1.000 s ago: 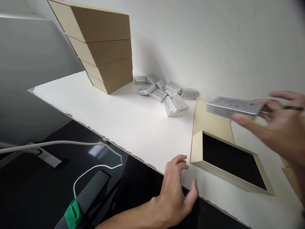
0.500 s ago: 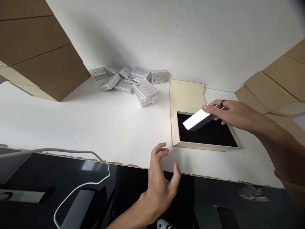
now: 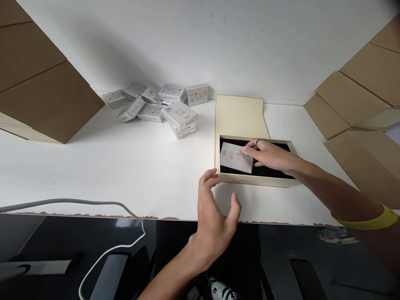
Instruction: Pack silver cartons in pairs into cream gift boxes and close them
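My right hand [image 3: 270,155] grips one end of a small silver-white carton [image 3: 236,158] printed with red characters. The carton lies inside the left part of a cream box [image 3: 254,179] lined in black, slightly turned against its walls. Behind, the box's lid flap [image 3: 239,114] is folded back flat on the table. My left hand [image 3: 215,212] hovers near the box's front left corner, fingers spread and curved, holding nothing. A pile of similar small cartons [image 3: 152,111] sits at the back, left of the box; some are stacked, others tilted.
Brown boxes [image 3: 46,96] are stacked at the left, and more brown boxes [image 3: 353,100] stand at the right. A white cable [image 3: 93,202] runs along the white table [image 3: 131,166] and hangs over its chipped front edge. A pale wall [image 3: 200,46] rises behind.
My right hand has lowered the carton from above the box into its left part, turning it from tilted to nearly flat. My left hand has barely moved. The camera view has shifted.
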